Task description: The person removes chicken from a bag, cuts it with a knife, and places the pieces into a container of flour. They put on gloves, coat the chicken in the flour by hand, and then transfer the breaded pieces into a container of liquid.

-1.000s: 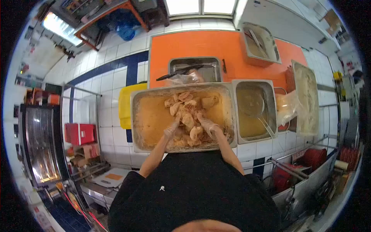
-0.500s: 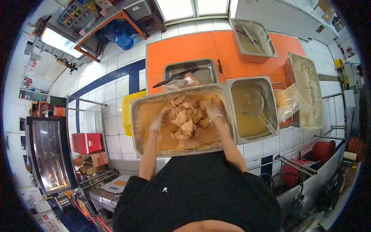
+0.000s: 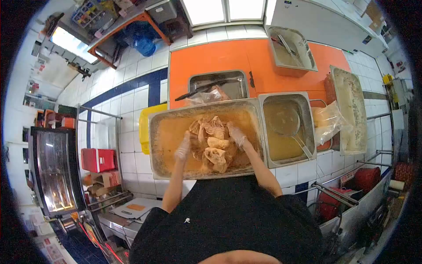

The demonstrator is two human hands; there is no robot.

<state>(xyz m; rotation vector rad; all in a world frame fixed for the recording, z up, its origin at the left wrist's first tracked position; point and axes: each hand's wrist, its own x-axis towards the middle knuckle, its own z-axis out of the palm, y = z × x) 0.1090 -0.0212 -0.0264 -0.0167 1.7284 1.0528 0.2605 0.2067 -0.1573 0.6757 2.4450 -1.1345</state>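
Note:
A heap of flour-coated chicken pieces (image 3: 215,143) lies in the middle of a large metal tray (image 3: 165,115) spread with orange-brown flour (image 3: 169,132). My left hand (image 3: 183,144), in a clear plastic glove, is at the left side of the heap with its fingers stretched out. On the opposite side is my right hand (image 3: 237,135), gloved the same way, its fingers extended against the chicken's right edge. Neither hand is wrapped round a single piece. Some fingertips blur into the coated pieces.
To the right stands a metal pan (image 3: 268,152) of cloudy liquid with a strainer (image 3: 292,127) in it. Behind the tray is a smaller metal pan (image 3: 241,75) with a plastic bag and black-handled tool. A plastic bag (image 3: 329,121) and long floury container (image 3: 347,103) lie farther right.
My hands have drawn out of the flour and stand clearer at the heap's sides. The chicken pieces have shifted and lie differently. The camera view has tilted slightly.

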